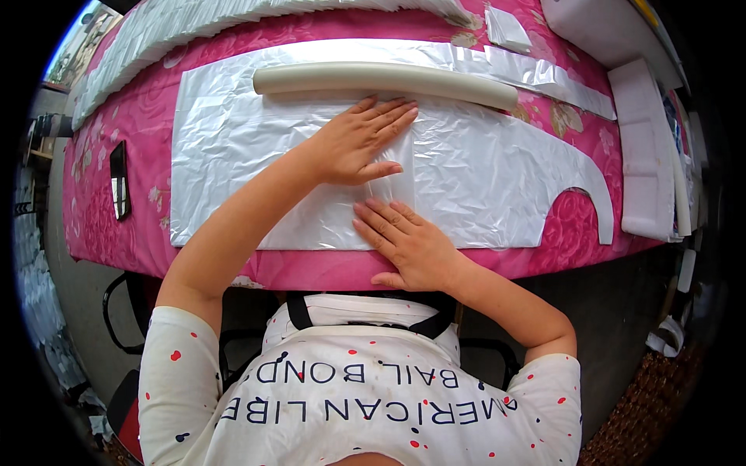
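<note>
A white plastic carrier bag (pixel 233 171) lies spread flat on the table, its curved cut-out and handle strips toward the right. Across its far part rests a long beige tube (pixel 381 80). My left hand (pixel 364 141) presses flat on the bag's middle, fingers stretched and the tips just short of the tube. Nearer to me, my right hand (pixel 412 245) lies on the bag's near edge with its fingers spread. Neither hand holds anything. Small wrinkles run through the plastic around both hands.
A pink flowered cloth (pixel 140 233) covers the table. Long rows of folded white plastic (pixel 179 35) line the far left edge, and a small folded stack (pixel 507 31) sits far right. A black phone (pixel 119 180) lies at left. White foam boxes (pixel 641 147) stand at right.
</note>
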### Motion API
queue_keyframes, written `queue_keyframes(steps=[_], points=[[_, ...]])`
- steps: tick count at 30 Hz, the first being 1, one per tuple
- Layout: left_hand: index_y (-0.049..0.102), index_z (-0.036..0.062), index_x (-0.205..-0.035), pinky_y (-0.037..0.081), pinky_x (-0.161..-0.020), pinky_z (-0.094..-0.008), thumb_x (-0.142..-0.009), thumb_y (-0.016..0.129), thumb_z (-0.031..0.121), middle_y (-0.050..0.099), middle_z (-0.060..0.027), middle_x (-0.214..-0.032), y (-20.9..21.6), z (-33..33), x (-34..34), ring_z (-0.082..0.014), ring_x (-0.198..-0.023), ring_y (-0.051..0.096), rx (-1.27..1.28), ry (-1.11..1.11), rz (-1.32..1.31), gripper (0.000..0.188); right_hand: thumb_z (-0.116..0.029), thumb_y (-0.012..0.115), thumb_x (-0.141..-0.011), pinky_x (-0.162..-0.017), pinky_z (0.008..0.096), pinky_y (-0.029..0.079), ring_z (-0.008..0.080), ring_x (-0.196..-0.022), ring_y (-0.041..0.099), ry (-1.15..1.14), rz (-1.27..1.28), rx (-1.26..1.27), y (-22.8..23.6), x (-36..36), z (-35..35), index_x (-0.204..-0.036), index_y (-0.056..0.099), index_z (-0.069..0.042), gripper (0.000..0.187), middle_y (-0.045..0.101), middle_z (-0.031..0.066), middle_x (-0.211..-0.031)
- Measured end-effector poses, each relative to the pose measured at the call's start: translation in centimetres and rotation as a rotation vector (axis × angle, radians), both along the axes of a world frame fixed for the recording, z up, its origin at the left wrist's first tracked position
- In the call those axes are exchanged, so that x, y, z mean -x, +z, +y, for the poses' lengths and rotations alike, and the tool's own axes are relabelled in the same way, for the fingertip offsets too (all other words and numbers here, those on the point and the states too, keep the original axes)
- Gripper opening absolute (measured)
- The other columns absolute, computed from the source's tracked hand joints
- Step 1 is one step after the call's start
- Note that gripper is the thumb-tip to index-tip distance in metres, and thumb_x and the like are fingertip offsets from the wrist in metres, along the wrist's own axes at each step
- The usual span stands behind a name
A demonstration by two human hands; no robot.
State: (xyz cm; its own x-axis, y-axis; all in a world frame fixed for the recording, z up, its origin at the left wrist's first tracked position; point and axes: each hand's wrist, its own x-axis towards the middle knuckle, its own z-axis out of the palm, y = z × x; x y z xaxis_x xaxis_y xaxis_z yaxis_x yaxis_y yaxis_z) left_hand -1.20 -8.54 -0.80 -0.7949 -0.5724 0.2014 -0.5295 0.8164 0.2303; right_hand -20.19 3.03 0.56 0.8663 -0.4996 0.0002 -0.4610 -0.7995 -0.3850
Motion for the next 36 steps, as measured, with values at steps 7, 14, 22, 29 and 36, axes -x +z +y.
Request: queue_keyframes(steps=[7,14,22,29,36], points=[[0.019,-0.0002,-0.141,0.011,-0.111,-0.0447,-0.087,0.032,0.052,0.026,-0.0175,-0.144,-0.3,-0.1,0.0,-0.0289,-0.135,0.021,-0.007,-0.005,-0.047,0.076,-0.054,0.044,-0.083,-0.109,0.0408,0.020,0.0263,-0.133,0.027,0.004,-0.020,0.012,0.0,0.1,1.4,-0.135,0.035,-0.002,0.074,0.032,0.0135,-0.142],[0.039,0.0057,-0.132,0.030,-0.103,-0.0440,-0.080,0.055,0.030,0.037,-0.0153,-0.138,1.6,2.2,-1.1,-0.0310,-0.126,0.037,0.035,-0.019,0.327,0.060,-0.035,0.062,-0.076,-0.106,0.0413,0.027,0.0299,-0.129,0.032,-0.038,-0.217,-0.044,0.9,0.9,0.8,-0.129,0.041,-0.003,0.065,0.034,0.0146,-0.140],[0.058,0.0071,-0.107,0.047,-0.088,-0.0395,-0.068,0.068,0.008,0.058,-0.0079,-0.110,1.3,9.8,-1.6,-0.0243,-0.098,0.058,0.022,-0.100,0.339,0.041,-0.021,0.069,-0.069,-0.099,0.0405,0.035,0.0300,-0.119,0.044,-0.071,-0.238,0.060,1.9,2.9,-2.6,-0.115,0.052,-0.001,0.054,0.048,0.0146,-0.127],[0.060,0.0056,-0.101,0.046,-0.088,-0.0411,-0.067,0.068,0.008,0.059,-0.0082,-0.108,0.7,11.0,-1.1,-0.0252,-0.098,0.057,-0.006,-0.051,0.248,0.034,-0.027,0.065,-0.073,-0.100,0.0420,0.033,0.0301,-0.120,0.043,0.000,-0.156,0.220,-0.5,2.3,-3.1,-0.115,0.052,0.001,0.052,0.046,0.0183,-0.128],[0.061,0.0046,-0.095,0.045,-0.087,-0.0427,-0.066,0.069,0.009,0.059,-0.0093,-0.105,1.0,11.3,-0.5,-0.0265,-0.097,0.057,0.010,-0.044,0.229,0.031,-0.033,0.057,-0.079,-0.093,0.0438,0.037,0.0343,-0.116,0.045,0.052,-0.134,0.383,-1.8,2.1,-2.9,-0.115,0.050,0.004,0.052,0.046,0.0232,-0.125]])
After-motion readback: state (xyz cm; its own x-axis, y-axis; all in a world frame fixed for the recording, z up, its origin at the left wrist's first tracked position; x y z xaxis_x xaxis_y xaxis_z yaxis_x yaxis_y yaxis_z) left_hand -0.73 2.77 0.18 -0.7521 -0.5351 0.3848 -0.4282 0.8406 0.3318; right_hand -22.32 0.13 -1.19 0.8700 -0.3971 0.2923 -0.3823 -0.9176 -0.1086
